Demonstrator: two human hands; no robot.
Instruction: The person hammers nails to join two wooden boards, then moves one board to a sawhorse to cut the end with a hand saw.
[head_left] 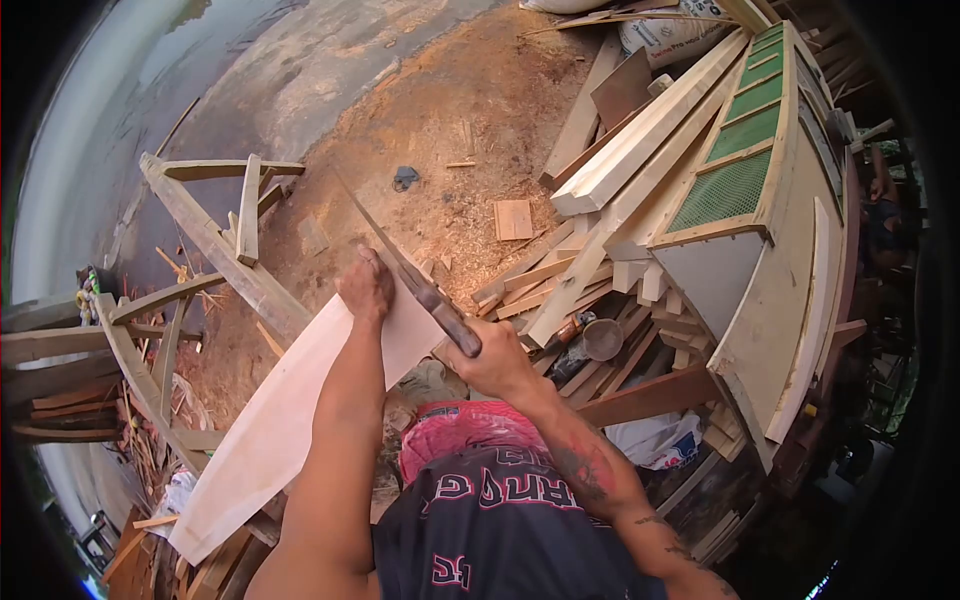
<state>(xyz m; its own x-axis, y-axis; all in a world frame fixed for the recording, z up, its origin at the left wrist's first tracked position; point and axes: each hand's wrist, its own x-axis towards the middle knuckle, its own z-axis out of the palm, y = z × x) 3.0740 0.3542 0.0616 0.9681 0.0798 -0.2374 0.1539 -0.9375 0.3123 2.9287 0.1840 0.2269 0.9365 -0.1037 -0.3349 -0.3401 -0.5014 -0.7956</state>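
A handsaw (399,259) is in my right hand (497,358), whose fingers wrap round its dark handle. Its thin blade points away to the upper left, over the far end of a pale, thin wooden board (262,432). Near that same end my left hand (366,286) closes on the board, thumb side up and close beside the blade. The board slants from the lower left up to the middle and tapers toward its lower end. My left forearm covers part of it.
A wooden frame (222,238) of joined beams stands at the left. To the right lie long timbers (650,125) and a pale structure with green mesh panels (722,190). An angle grinder (573,330) rests among offcuts. Sawdust and a small square wood piece (513,220) lie on the ground.
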